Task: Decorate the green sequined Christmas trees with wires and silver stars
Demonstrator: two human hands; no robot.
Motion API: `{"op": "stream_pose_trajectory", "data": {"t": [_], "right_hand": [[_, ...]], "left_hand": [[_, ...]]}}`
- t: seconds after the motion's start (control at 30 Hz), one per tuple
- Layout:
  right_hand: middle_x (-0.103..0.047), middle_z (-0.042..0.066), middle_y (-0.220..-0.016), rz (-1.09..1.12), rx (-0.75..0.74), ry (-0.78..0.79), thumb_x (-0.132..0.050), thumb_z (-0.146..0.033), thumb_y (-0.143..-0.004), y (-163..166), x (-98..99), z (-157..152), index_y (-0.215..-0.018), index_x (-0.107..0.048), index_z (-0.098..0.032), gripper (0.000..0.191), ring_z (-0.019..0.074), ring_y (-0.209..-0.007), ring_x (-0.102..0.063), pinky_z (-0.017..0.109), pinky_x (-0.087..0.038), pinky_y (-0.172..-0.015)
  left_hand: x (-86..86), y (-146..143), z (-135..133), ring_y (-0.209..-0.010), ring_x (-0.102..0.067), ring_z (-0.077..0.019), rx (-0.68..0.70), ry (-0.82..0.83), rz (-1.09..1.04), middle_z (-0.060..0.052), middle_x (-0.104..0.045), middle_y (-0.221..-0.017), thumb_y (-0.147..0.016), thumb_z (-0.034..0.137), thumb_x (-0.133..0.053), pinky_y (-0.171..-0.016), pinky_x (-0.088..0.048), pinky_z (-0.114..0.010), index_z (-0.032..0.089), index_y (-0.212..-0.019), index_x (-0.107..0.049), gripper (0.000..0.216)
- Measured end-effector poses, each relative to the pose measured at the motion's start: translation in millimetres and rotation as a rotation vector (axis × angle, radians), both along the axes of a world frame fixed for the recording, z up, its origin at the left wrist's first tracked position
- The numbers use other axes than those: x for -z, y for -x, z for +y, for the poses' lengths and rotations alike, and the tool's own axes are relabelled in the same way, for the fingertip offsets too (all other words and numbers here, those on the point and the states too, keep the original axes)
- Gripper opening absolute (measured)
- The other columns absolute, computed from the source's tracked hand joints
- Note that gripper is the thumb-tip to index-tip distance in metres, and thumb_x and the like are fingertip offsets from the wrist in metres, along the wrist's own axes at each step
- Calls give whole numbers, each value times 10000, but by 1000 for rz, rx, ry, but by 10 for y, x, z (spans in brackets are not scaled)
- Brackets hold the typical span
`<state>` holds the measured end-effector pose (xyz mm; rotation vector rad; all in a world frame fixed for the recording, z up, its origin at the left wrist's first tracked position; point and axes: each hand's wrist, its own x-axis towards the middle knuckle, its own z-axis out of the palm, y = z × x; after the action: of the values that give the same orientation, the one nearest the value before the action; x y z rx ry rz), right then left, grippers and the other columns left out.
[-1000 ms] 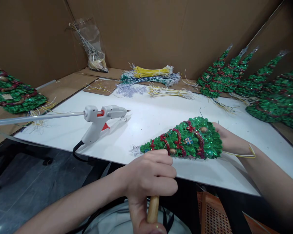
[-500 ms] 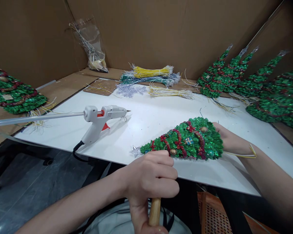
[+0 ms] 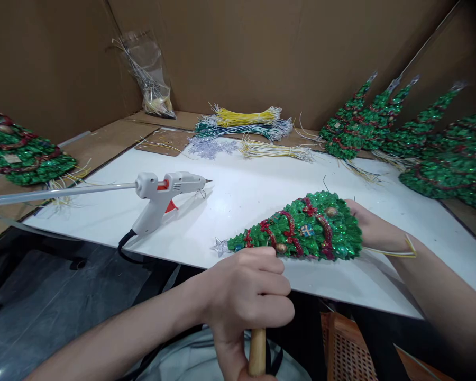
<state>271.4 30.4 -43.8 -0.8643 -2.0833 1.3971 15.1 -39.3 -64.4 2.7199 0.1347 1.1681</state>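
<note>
A small green glitter Christmas tree (image 3: 311,227) lies on its side over the front edge of the white table, its silver star (image 3: 221,247) pointing left. My right hand (image 3: 359,219) holds it at the wide base; the fingers are hidden behind and under it. In my left hand (image 3: 256,296), closed in a fist, is an awl with a wooden handle (image 3: 257,352). The handle points down toward my lap, and a thin metal tip shows just above my knuckles against the tree's near side. Yellow and white wires (image 3: 392,252) stick out of the base by my right wrist.
A white glue gun (image 3: 158,198) stands to the left, its long glue stick reaching the frame edge. Behind lie wire bundles (image 3: 248,117) and a pile of silver stars (image 3: 212,147). More trees (image 3: 353,124) stand at right, another (image 3: 19,153) at left.
My left fist and the awl's handle have shifted slightly to the right. The tree and my right hand stay where they were.
</note>
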Motion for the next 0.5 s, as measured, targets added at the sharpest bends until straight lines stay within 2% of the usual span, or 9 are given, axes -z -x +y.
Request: {"op": "stream_pose_trajectory", "data": {"t": [0.17,0.5], "right_hand": [[-541,-16,-552,-11,-1,66,-815,-386,-711,-2,17,12,-519,-629,-168,345,111,-552,-474,216,-450,-506],[-546,-16,-569,8,-5,43,-779,-362,-747,11,14,8,-535,-634,-167,323,100,-542,-471,207,-449,-501]], "left_hand": [[-14,-19,-18,-519,-289,-148,-18,1,3,17,-358,-495,-911,118,-429,-489,-205,-320,185,-446,-355,475],[24,-30,-21,-526,-306,-154,-26,-19,9,12,-377,-501,-921,80,-394,-498,-210,-326,183,-461,-363,472]]}}
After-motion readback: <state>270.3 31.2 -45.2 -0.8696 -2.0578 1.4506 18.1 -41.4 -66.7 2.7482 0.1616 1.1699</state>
